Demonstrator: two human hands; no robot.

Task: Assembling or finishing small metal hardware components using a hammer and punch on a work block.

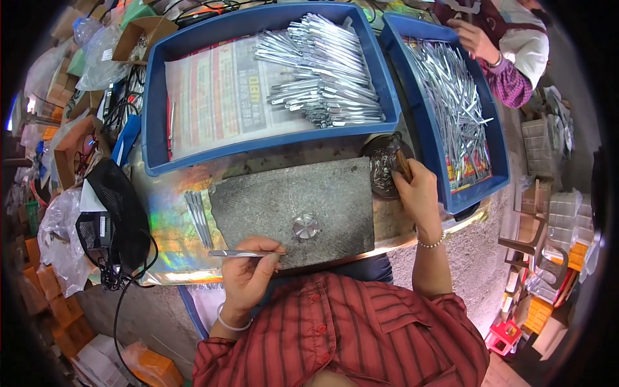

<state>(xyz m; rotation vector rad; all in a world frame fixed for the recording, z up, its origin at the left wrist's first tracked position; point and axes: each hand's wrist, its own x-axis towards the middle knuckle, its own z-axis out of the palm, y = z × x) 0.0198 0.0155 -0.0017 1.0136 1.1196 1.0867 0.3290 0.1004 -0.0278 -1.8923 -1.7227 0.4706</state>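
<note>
Head view: left hand (247, 278) around slim metal strip (227, 253), right hand (419, 193) around wooden handle (404, 165) beside rough slab (277, 203).

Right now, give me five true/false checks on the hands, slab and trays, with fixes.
1. The left hand holds a metal strip. True.
2. The right hand is empty. False: the right hand grips a wooden handle.
3. The round metal disc lies on the grey slab. True.
4. The larger blue tray is full of strips edge to edge. False: strips fill only the right part of the larger blue tray.
5. The smaller blue tray holds strips. True.
</note>
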